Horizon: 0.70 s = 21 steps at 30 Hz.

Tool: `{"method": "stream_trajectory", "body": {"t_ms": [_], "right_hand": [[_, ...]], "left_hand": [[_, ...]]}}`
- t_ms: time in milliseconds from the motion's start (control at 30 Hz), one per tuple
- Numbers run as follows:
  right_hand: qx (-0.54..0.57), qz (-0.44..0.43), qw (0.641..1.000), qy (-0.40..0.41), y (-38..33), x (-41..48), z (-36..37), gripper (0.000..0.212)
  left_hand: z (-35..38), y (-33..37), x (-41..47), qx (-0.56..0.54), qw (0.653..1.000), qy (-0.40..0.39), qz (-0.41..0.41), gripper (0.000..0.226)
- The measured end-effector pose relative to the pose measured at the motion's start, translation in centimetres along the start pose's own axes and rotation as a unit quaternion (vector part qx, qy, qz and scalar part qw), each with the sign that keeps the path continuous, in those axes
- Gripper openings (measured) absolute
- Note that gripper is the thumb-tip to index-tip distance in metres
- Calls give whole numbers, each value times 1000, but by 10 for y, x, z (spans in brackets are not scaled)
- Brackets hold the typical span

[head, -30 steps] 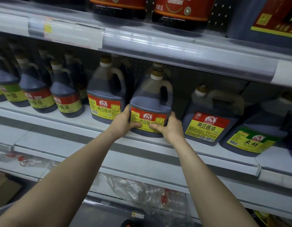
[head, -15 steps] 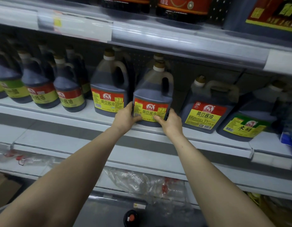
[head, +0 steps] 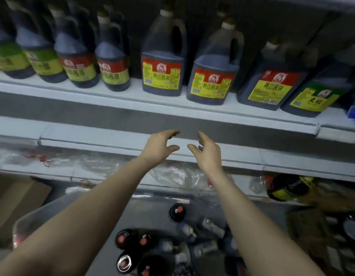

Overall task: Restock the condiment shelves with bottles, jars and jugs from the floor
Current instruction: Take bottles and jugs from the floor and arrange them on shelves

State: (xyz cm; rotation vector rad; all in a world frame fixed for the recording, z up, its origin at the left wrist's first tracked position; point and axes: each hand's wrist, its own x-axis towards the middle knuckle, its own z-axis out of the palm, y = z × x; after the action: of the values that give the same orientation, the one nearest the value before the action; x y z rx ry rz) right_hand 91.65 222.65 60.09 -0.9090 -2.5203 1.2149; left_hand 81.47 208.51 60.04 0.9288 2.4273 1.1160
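left hand (head: 159,145) | right hand (head: 207,150) | both spread, empty | dark glossy square-shouldered jug (head: 212,70) on shelf (head: 120,98)

One head-worn view is aimed forward and down, close to the shelf (head: 222,109) across the upper frame, the bin (head: 43,208) below.

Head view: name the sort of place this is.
Probably a shop's condiment aisle: matching labelled jugs lined along a white shelf, with loose bottles in a bin below.
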Motion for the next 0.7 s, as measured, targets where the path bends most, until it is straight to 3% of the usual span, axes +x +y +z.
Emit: {"method": "stream_trajectory", "body": {"t_ms": [333,700], "right_hand": [[-8,72,993,-92,88,-111,92,57],[-89,144,962,-216,236,-155,161,60]], "left_hand": [[69,-106,-112,24,988,-127,-84,53],[199,-198,-190,-7,959,-217,-179,59]]}}
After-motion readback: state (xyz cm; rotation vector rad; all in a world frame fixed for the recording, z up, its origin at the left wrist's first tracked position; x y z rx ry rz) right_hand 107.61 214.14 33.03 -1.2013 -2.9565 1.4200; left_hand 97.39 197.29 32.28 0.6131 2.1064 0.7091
